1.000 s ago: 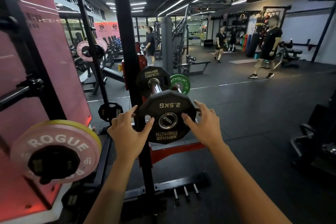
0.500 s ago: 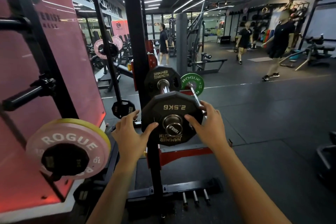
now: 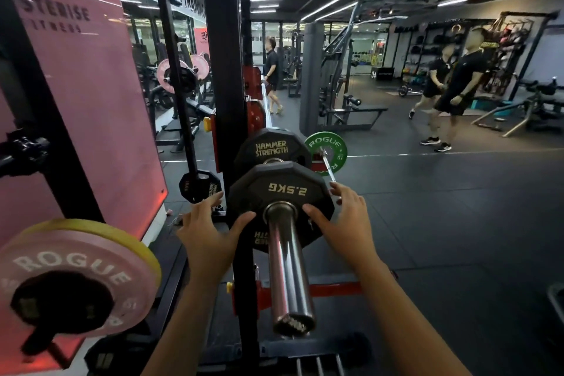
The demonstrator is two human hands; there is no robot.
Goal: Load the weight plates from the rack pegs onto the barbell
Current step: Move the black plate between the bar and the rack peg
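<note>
A black 2.5 kg plate is on the chrome barbell sleeve, with the sleeve sticking out through its hole toward me. My left hand grips the plate's left edge, thumb on its face. My right hand holds the right edge the same way. Behind it on the same sleeve sits a larger black Hammer Strength plate. A green Rogue plate is on the bar's far end. A pink Rogue plate with a yellow one behind it hangs on a rack peg at lower left.
The black rack upright stands just left of the sleeve, with a small black plate on a low peg. A pink wall panel fills the left. People walk on the open rubber floor at the right.
The 2.5 kg plate has slid farther onto the sleeve, away from me, so a long stretch of chrome now shows in front of it. Both hands moved with it.
</note>
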